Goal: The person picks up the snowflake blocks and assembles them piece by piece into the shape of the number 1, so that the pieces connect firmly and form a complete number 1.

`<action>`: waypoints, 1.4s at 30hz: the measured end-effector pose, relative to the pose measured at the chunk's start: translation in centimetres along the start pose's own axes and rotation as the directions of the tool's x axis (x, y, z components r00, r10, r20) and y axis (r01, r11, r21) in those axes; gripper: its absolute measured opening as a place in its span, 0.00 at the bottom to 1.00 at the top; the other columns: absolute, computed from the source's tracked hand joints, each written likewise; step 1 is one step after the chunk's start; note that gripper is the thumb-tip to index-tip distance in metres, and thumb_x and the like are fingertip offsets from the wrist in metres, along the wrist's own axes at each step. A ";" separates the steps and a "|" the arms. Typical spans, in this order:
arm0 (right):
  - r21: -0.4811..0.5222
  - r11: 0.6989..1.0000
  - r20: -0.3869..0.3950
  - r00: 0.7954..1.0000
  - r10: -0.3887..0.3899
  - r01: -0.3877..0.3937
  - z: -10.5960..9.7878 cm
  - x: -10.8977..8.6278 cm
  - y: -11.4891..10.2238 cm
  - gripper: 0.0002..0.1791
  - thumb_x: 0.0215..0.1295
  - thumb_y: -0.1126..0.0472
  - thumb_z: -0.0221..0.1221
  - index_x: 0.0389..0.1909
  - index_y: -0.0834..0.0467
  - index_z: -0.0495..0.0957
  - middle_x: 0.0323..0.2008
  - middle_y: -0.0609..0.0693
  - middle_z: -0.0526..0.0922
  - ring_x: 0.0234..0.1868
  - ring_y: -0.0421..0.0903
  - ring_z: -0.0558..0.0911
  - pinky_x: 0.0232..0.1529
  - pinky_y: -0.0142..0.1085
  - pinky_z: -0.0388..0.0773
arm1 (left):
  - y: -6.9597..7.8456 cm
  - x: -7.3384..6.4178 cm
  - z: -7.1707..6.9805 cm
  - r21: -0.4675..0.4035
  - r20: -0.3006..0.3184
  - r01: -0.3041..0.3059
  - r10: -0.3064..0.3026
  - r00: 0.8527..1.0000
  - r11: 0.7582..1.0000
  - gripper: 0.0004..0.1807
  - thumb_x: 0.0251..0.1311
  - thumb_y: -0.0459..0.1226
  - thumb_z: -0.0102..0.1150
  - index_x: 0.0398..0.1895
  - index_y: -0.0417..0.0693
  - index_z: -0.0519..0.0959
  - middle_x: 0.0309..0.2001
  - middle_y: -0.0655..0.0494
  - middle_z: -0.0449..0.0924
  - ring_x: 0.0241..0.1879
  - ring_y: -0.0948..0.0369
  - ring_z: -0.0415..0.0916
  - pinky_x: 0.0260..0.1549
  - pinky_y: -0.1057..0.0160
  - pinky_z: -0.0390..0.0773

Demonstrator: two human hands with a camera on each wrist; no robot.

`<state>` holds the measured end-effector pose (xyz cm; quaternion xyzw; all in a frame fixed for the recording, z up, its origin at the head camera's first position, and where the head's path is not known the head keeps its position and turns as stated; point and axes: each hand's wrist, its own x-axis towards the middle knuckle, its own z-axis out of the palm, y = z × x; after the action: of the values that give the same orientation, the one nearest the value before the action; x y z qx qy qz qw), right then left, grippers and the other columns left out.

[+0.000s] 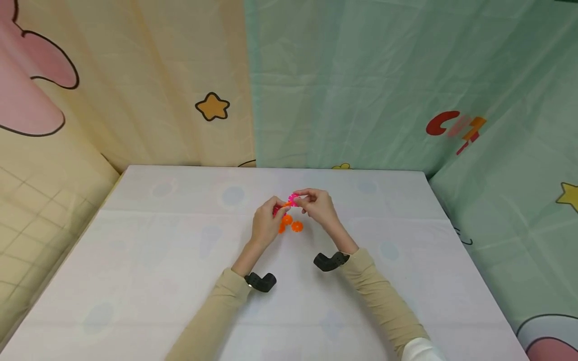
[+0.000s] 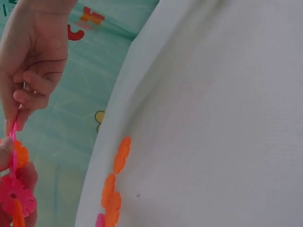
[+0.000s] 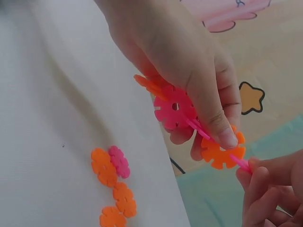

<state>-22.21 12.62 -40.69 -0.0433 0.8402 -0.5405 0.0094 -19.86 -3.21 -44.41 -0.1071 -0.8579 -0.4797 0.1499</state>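
My left hand [image 1: 266, 222] grips a short chain of notched, flower-shaped plastic discs slotted together. In the right wrist view a pink disc [image 3: 173, 109] with a centre hole shows in that chain, along with an orange disc [image 3: 218, 155] under the left thumb. My right hand [image 1: 317, 206] pinches a pink disc [image 3: 240, 163] between thumb and forefinger. Seen edge-on, this disc meets the orange one's rim. The fingers of the left hand hide part of the chain. Both hands are close together above the far half of the table.
Loose orange discs [image 3: 104, 167] and a pink disc [image 3: 119, 162] lie on the white-covered table [image 1: 149, 260] just below the hands. A printed curtain [image 1: 343, 85] hangs behind the table's far edge. Each wrist wears a black camera mount [image 1: 262, 282].
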 end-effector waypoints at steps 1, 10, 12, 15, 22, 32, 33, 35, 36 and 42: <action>0.005 1.000 0.010 1.000 0.008 -0.008 -0.1 0.0 -0.1 0.13 0.63 0.59 0.62 0.47 0.58 0.83 0.31 0.67 0.83 0.17 0.41 0.73 0.17 0.28 0.62 | 0.0 0.0 -0.1 -0.010 0.001 -0.001 0.001 1.000 1.000 0.08 0.60 0.37 0.62 0.35 0.41 0.77 0.28 0.48 0.80 0.24 0.59 0.72 0.23 0.71 0.71; 0.014 0.995 0.169 0.981 0.091 -0.095 -1.2 0.5 0.0 0.17 0.69 0.55 0.55 0.55 0.54 0.80 0.43 0.59 0.82 0.36 0.61 0.78 0.27 0.32 0.71 | 0.0 0.2 -0.6 -0.021 0.056 0.022 -0.021 0.998 1.000 0.09 0.62 0.39 0.60 0.41 0.43 0.78 0.29 0.50 0.81 0.25 0.60 0.71 0.24 0.72 0.72; 0.010 0.993 0.202 0.973 0.112 -0.117 -1.4 0.5 0.1 0.18 0.70 0.54 0.54 0.57 0.54 0.79 0.46 0.60 0.81 0.40 0.63 0.77 0.29 0.31 0.71 | 0.0 0.2 -0.7 -0.014 0.069 0.024 -0.023 0.997 1.000 0.11 0.62 0.39 0.61 0.44 0.44 0.77 0.30 0.51 0.80 0.24 0.61 0.70 0.23 0.72 0.72; 0.021 0.989 0.219 0.966 0.136 -0.144 -1.6 0.5 0.1 0.19 0.69 0.53 0.55 0.57 0.54 0.78 0.49 0.63 0.80 0.43 0.65 0.76 0.29 0.30 0.71 | 0.0 0.1 -0.7 -0.001 0.084 0.019 -0.019 0.996 1.000 0.14 0.61 0.40 0.62 0.48 0.45 0.76 0.30 0.50 0.79 0.23 0.60 0.69 0.22 0.71 0.71; 0.047 0.986 0.198 0.969 0.150 -0.162 -1.5 0.4 0.3 0.18 0.67 0.54 0.57 0.55 0.55 0.78 0.45 0.57 0.85 0.41 0.65 0.77 0.29 0.30 0.72 | 0.1 -0.1 -0.8 0.103 0.101 -0.016 0.005 0.995 0.995 0.20 0.57 0.46 0.66 0.51 0.50 0.77 0.35 0.49 0.82 0.26 0.61 0.73 0.23 0.70 0.73; 0.053 0.987 0.187 0.973 0.139 -0.151 -1.4 0.3 1.0 0.17 0.68 0.54 0.56 0.54 0.56 0.78 0.45 0.61 0.82 0.41 0.66 0.76 0.30 0.32 0.74 | -0.5 -0.4 -1.1 0.112 0.033 0.012 -0.015 0.999 0.994 0.17 0.58 0.47 0.65 0.48 0.51 0.79 0.26 0.51 0.81 0.16 0.62 0.67 0.16 0.70 0.68; 0.042 0.989 0.186 0.974 0.130 -0.140 -1.4 0.2 1.1 0.18 0.68 0.54 0.56 0.55 0.57 0.78 0.46 0.62 0.81 0.40 0.65 0.76 0.29 0.31 0.74 | -0.6 -0.5 -1.2 0.105 0.024 0.025 -0.028 0.999 0.994 0.16 0.58 0.46 0.64 0.47 0.51 0.79 0.26 0.51 0.81 0.15 0.61 0.65 0.15 0.69 0.67; 0.032 0.991 0.183 0.975 0.123 -0.131 -1.4 0.1 1.5 0.18 0.68 0.55 0.57 0.55 0.58 0.78 0.47 0.64 0.81 0.39 0.64 0.77 0.30 0.32 0.75 | -0.8 -0.6 -1.5 0.103 0.008 0.041 -0.042 0.999 0.994 0.16 0.59 0.46 0.64 0.47 0.51 0.79 0.24 0.51 0.79 0.14 0.61 0.63 0.14 0.69 0.65; 0.026 0.992 0.177 0.977 0.119 -0.126 -1.4 0.1 1.7 0.18 0.68 0.55 0.57 0.54 0.58 0.78 0.46 0.64 0.81 0.38 0.64 0.77 0.29 0.32 0.74 | -0.9 -0.6 -1.6 0.104 -0.002 0.044 -0.044 0.999 0.994 0.16 0.59 0.46 0.64 0.47 0.50 0.79 0.24 0.51 0.79 0.14 0.61 0.63 0.14 0.69 0.64; -0.016 0.993 0.151 0.982 0.118 -0.117 -1.4 0.2 2.5 0.17 0.65 0.59 0.60 0.53 0.60 0.78 0.38 0.57 0.81 0.34 0.59 0.78 0.28 0.32 0.74 | -1.1 -0.4 -2.1 0.112 -0.001 0.050 -0.050 0.999 0.992 0.16 0.61 0.46 0.62 0.47 0.48 0.79 0.24 0.50 0.79 0.15 0.61 0.63 0.15 0.69 0.63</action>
<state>-22.61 14.89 -42.35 -0.0346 0.8400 -0.5313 0.1048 -19.58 -5.59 -44.41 -0.0776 -0.8861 -0.4340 0.1429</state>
